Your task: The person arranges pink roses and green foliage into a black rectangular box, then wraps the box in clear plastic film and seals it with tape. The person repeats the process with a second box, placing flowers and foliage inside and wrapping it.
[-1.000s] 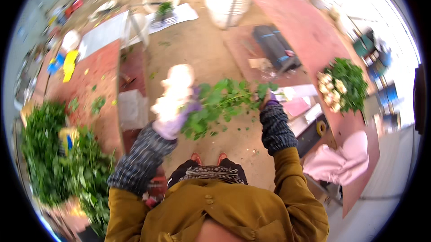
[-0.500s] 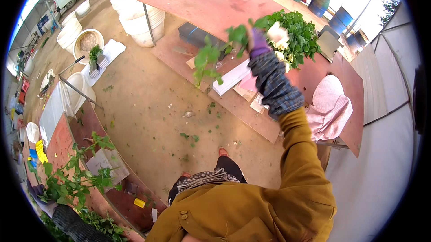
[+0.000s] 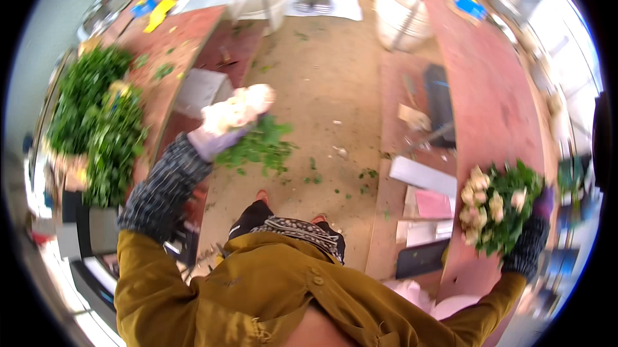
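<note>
Sandy dirt floor point(image 3: 322, 76) underfoot, strewn with green leaf scraps point(image 3: 309, 173). Long reddish-brown table point(image 3: 489, 89) running down the right side; second reddish table point(image 3: 174, 38) at left, piled with heaps of green foliage point(image 3: 96, 115). Low boards beside the right table with a dark box point(image 3: 439, 105), white sheets point(image 3: 421, 176) and a pink sheet point(image 3: 432, 204). White buckets point(image 3: 402, 15) at the far end, a pale tub point(image 3: 261, 2) nearby. Nothing between either hand and its bunch.

Left hand point(image 3: 215, 138) in a purple glove, striped cuff and mustard sleeve, raised forward over the floor beside the left table, fingers clenched round a bunch of cream flowers point(image 3: 238, 109) with leafy stems point(image 3: 261, 147) hanging to the right; blooms blurred.

Right hand point(image 3: 541, 208) stretched far out to the right over the edge of the right table, mostly hidden behind a second bunch of cream roses point(image 3: 499, 208); purple glove just visible, fingers wrapped about the stems. Bouquet round, pale blooms to the left, dense green leaves around them.
</note>
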### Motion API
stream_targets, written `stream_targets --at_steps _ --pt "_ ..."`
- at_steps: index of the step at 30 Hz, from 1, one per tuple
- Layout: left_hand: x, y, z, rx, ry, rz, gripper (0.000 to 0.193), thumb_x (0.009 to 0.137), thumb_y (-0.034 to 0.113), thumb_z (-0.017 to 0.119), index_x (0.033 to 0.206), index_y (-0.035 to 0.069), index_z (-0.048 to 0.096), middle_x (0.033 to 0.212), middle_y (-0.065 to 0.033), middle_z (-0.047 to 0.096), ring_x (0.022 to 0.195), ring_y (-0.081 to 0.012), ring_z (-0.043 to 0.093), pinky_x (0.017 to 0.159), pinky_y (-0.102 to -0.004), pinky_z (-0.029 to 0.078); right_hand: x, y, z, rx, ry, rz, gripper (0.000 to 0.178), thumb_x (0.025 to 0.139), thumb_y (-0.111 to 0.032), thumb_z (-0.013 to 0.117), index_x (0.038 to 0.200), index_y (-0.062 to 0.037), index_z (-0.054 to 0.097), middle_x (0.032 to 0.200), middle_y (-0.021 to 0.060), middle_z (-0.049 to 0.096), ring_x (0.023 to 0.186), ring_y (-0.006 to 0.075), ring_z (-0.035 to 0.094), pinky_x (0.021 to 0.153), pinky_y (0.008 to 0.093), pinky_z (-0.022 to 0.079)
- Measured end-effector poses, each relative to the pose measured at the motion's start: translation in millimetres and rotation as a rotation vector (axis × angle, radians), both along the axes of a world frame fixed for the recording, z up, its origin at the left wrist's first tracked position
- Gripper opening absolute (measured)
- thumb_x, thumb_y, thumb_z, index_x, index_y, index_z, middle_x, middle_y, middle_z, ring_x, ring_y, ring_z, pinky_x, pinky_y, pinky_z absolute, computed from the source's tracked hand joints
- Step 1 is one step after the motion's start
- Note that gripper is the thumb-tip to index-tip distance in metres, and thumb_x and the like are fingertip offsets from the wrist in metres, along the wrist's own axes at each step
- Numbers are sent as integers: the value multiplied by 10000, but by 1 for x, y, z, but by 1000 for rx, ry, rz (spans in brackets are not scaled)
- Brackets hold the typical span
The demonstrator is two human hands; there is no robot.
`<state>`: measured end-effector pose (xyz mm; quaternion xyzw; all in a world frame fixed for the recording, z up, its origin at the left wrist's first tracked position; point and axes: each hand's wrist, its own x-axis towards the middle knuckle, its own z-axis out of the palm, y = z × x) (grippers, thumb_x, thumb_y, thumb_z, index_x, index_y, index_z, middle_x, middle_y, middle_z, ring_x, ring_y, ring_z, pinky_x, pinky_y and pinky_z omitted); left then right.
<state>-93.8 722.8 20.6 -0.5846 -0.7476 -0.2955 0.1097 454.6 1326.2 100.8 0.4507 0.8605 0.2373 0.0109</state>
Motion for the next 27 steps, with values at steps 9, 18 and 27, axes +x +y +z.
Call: stream_targets --at_steps 9,18,27 --pt "63 -14 -13 -234 531 211 205 927 159 464 1079 29 509 798 16 451 603 -68 450 497 -192 394 -200 -126 -29 -873 647 763 422 769 15 548 1190 -12 522 1168 149 573 1040 283 582 890 323 450" --pt "82 -81 9 246 -144 264 454 827 356 571 1215 124 525 1170 -170 516 1165 -295 460 945 -435 391 -433 -529 -108 -1866 713 1383 552 786 -45 702 1275 20 454 1228 118 552 1119 218 547 940 337 446" --pt "96 -336 2 260 -767 600 631 834 377 654 1338 60 444 1327 -182 461 1248 -300 430 1052 -370 345 -531 -670 -98 -1526 660 1539 433 815 -124 691 1190 30 538 1163 132 604 1015 190 601 858 316 474"
